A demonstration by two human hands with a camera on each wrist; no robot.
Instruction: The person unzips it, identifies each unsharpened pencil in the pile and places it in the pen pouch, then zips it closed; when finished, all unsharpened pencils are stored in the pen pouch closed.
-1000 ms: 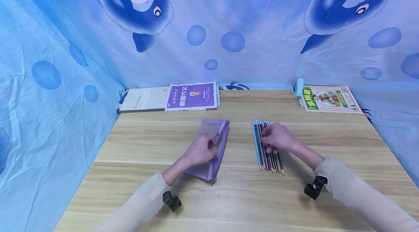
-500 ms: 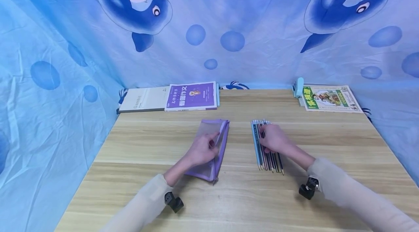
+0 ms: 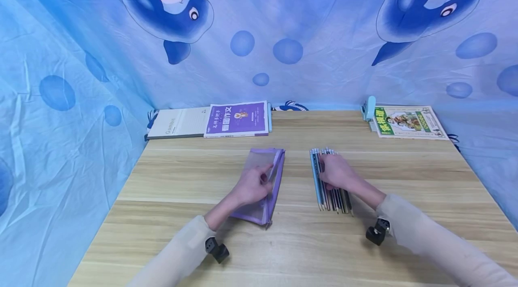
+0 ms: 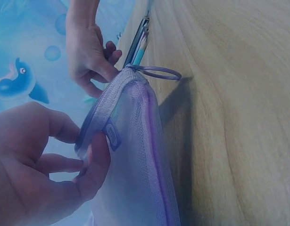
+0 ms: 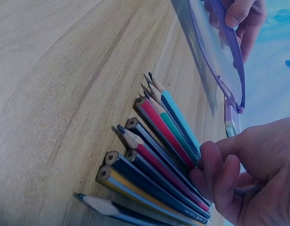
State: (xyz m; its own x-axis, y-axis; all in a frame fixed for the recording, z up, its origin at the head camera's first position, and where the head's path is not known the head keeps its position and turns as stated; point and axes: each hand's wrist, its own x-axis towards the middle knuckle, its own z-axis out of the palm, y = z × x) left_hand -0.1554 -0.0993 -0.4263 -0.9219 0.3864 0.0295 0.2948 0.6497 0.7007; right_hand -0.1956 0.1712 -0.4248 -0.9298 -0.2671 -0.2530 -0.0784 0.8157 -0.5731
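Observation:
A purple-edged mesh pencil pouch [image 3: 259, 161] lies left of the middle of the table, its zip edge raised. My left hand [image 3: 252, 186] pinches that edge between thumb and fingers; in the left wrist view the pouch [image 4: 135, 155] stands out with a ring pull at its end. To the right lies a row of pencils [image 3: 316, 179], side by side, points toward me. My right hand [image 3: 337, 172] is over them from the right. In the right wrist view its curled fingers [image 5: 225, 183] grip at several pencils [image 5: 154, 155], some sharpened, some flat-ended.
At the back left lie a pale notebook [image 3: 178, 123] and a purple book [image 3: 238, 118]. A green-and-white booklet [image 3: 408, 123] lies back right, beside a light blue stapler-like object [image 3: 369, 108]. A blue dolphin-print cloth [image 3: 315, 75] hangs behind the wooden table [image 3: 299, 251].
My right hand has moved slightly left and closed down further over the pencils, and the points at the right end have spread a little. My left hand stays on the pouch, nearly unmoved.

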